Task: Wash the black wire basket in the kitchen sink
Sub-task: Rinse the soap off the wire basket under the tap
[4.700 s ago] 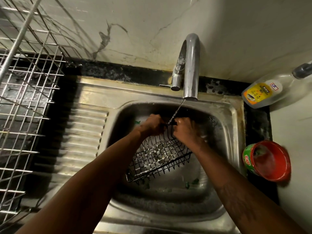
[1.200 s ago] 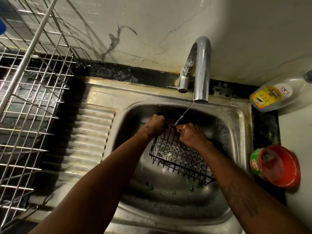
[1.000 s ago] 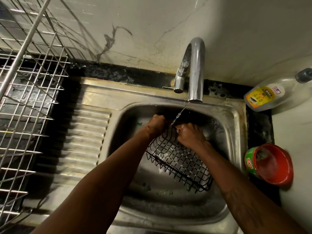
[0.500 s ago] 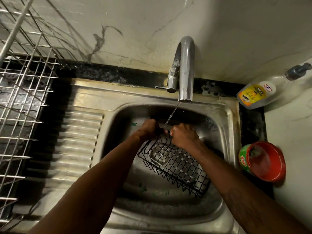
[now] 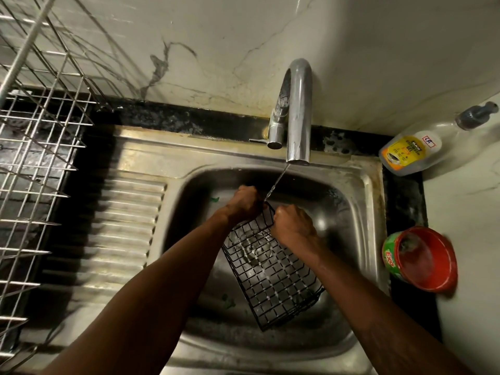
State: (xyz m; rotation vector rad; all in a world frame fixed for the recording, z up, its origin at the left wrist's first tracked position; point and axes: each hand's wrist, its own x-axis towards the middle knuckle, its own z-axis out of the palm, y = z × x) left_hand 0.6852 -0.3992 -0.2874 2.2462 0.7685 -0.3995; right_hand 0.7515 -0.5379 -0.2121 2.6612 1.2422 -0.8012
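The black wire basket point(image 5: 270, 277) is inside the steel sink point(image 5: 370, 212), held tilted with its far corner raised and its near end low over the basin floor. A thin stream of water point(image 5: 276, 182) runs from the tap point(image 5: 297, 112) onto that raised corner. The left hand point(image 5: 243, 204) grips the far edge of the basket, fingers clenched round the wire. The right hand point(image 5: 293, 226) is just beside it on the same edge, fingers also curled on the wire; whether it holds anything else against the basket cannot be told from this angle. A few green scraps point(image 5: 227, 301) lie on the basin floor near the basket. To the left of the basin is the ribbed draining board point(image 5: 127, 212), and beyond it a silver wire rack point(image 5: 35, 158). On the dark bench point(image 5: 189, 120) to the right, a soap bottle point(image 5: 411, 155) with a yellow label lies on its side, and a red tub point(image 5: 424, 258) with a green label sits nearer, tipped toward the sink.
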